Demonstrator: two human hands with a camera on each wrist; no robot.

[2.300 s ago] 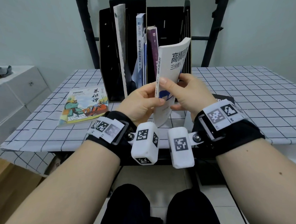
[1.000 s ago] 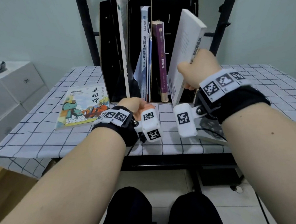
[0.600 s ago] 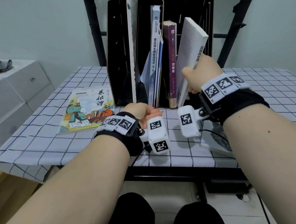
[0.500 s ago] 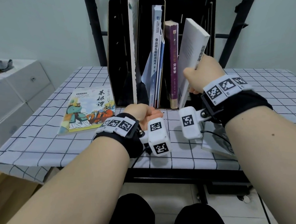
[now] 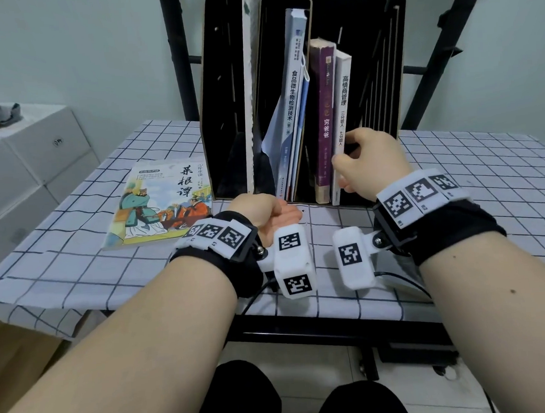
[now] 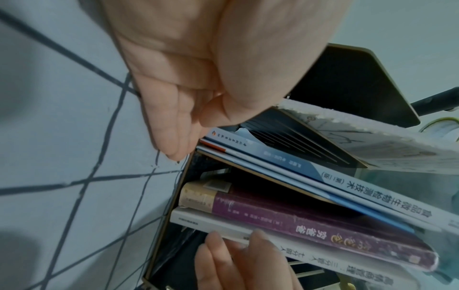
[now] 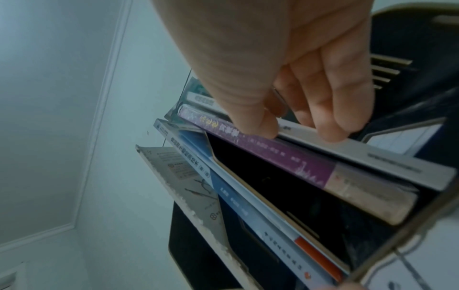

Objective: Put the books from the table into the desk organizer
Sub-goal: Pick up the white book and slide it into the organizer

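The black desk organizer (image 5: pixel 228 114) stands at the back of the table. In its right compartment a white book (image 5: pixel 343 101) stands upright against a purple book (image 5: pixel 324 109). My right hand (image 5: pixel 367 166) pinches the white book's spine low down, thumb on one side and fingers on the other. The right wrist view shows those fingertips (image 7: pixel 332 133) on the white book (image 7: pixel 372 160). My left hand (image 5: pixel 262 213) rests on the table in front of the organizer and holds nothing. An illustrated book (image 5: pixel 160 206) lies flat on the table to its left.
A blue-and-white book (image 5: pixel 295 94) and a thin white booklet (image 5: pixel 252 81) stand in the organizer's other slots. White boxes (image 5: pixel 25 162) sit left of the table. A black metal frame (image 5: pixel 174 53) rises behind. A black cable (image 5: pixel 404 281) runs under my right wrist.
The white book went from tilted in my raised right hand to upright in the right compartment beside the purple book. My right hand slid down its spine. The left hand stayed on the table.
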